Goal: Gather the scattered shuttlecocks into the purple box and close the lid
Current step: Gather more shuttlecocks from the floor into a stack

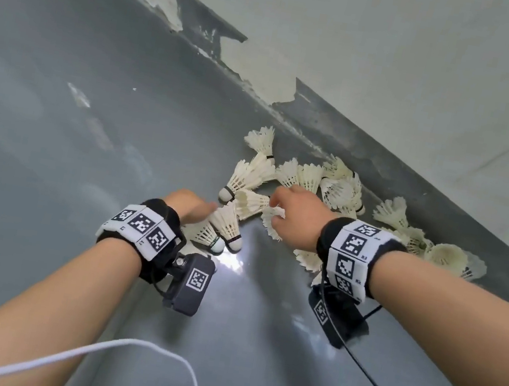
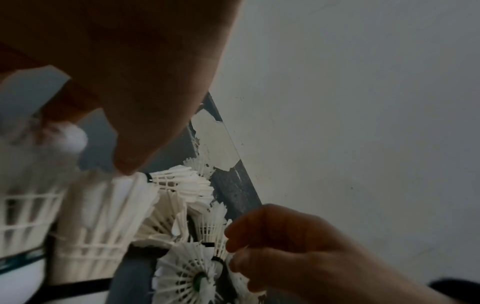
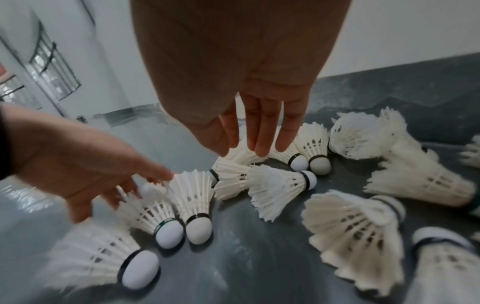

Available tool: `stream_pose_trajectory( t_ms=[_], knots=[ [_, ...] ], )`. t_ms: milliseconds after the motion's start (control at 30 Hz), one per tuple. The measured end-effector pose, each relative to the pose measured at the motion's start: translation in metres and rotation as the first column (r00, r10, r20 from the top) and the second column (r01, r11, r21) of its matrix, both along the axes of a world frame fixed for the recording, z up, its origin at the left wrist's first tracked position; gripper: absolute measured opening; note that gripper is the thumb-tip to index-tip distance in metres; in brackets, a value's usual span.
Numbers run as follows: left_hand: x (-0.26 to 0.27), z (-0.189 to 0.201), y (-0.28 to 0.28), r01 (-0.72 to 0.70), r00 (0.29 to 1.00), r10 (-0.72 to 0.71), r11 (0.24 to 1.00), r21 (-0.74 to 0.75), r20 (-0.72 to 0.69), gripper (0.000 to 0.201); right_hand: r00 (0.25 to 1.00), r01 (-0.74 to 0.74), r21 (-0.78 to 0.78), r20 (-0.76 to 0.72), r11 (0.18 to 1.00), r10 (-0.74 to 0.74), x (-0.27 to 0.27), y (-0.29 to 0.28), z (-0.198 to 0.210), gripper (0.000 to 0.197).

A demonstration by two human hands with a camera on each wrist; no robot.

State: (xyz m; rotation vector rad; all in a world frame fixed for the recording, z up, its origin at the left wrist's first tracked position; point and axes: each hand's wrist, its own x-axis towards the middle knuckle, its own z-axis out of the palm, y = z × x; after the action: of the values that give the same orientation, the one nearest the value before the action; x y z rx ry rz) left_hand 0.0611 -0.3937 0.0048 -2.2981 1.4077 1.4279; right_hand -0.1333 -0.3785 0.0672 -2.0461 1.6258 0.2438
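Many shuttlecocks point(image 1: 309, 182) lay strewn on the grey floor point(image 1: 54, 123) along the wall (no purple box in view), both the left hand point(image 1: 191, 207) and right hand point(image 1: 297, 214) reaching in with straight, empty fingers, so gathering had seemingly barely begun.

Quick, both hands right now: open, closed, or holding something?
Left hand: open, fingers spread, touching shuttlecocks.
Right hand: open, fingers straight over the pile, gripping nothing.
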Motion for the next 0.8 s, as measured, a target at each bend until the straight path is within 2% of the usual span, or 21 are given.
stream_pose_trajectory(
  t_ms=[100,200,233,333,367,433,500,600,667,733,800],
  knots=[
    [0.001,-0.004,0.007,-0.120,0.989,0.118,0.992,-0.022,-0.094,0.067,0.994,0.074,0.001,0.081,0.997,-0.074,0.017,-0.005,-0.021,0.034],
    [-0.006,0.002,0.018,-0.257,0.949,0.246,0.966,-0.035,-0.196,0.064,0.982,0.086,0.049,0.166,0.995,-0.092,0.034,0.000,-0.041,0.046],
    [-0.008,0.004,0.021,-0.313,0.923,0.297,0.949,-0.026,-0.243,0.055,0.979,0.087,0.065,0.182,0.994,-0.097,0.038,0.002,-0.045,0.051],
    [-0.014,0.006,0.028,-0.503,0.787,0.470,0.864,0.027,-0.399,0.015,0.974,0.106,0.063,0.196,0.992,-0.117,0.042,0.007,-0.058,0.063],
    [-0.013,0.006,0.031,-0.523,0.768,0.486,0.852,0.028,-0.417,0.009,0.969,0.132,0.068,0.201,0.989,-0.143,0.042,0.010,-0.061,0.066],
    [-0.011,0.003,0.038,-0.523,0.763,0.471,0.853,0.007,-0.442,0.018,0.951,0.186,0.090,0.235,0.978,-0.203,0.039,0.015,-0.066,0.073],
    [-0.011,0.000,0.047,-0.483,0.789,0.431,0.876,-0.009,-0.438,0.025,0.925,0.243,0.114,0.273,0.963,-0.266,0.036,0.019,-0.070,0.075],
    [-0.009,-0.005,0.057,-0.420,0.845,0.368,0.906,-0.056,-0.388,0.027,0.878,0.320,0.140,0.329,0.937,-0.349,0.031,0.023,-0.068,0.069],
    [-0.008,-0.005,0.057,-0.402,0.854,0.344,0.912,-0.076,-0.390,0.028,0.856,0.334,0.143,0.368,0.932,-0.363,0.026,0.024,-0.061,0.064],
    [-0.005,-0.003,0.054,-0.447,0.820,0.378,0.892,-0.070,-0.429,0.027,0.815,0.354,0.154,0.433,0.923,-0.385,0.020,0.021,-0.051,0.059],
    [-0.002,0.004,0.049,-0.523,0.755,0.426,0.850,-0.066,-0.498,0.020,0.735,0.414,0.200,0.501,0.888,-0.456,0.009,0.016,-0.041,0.053]
  ],
)
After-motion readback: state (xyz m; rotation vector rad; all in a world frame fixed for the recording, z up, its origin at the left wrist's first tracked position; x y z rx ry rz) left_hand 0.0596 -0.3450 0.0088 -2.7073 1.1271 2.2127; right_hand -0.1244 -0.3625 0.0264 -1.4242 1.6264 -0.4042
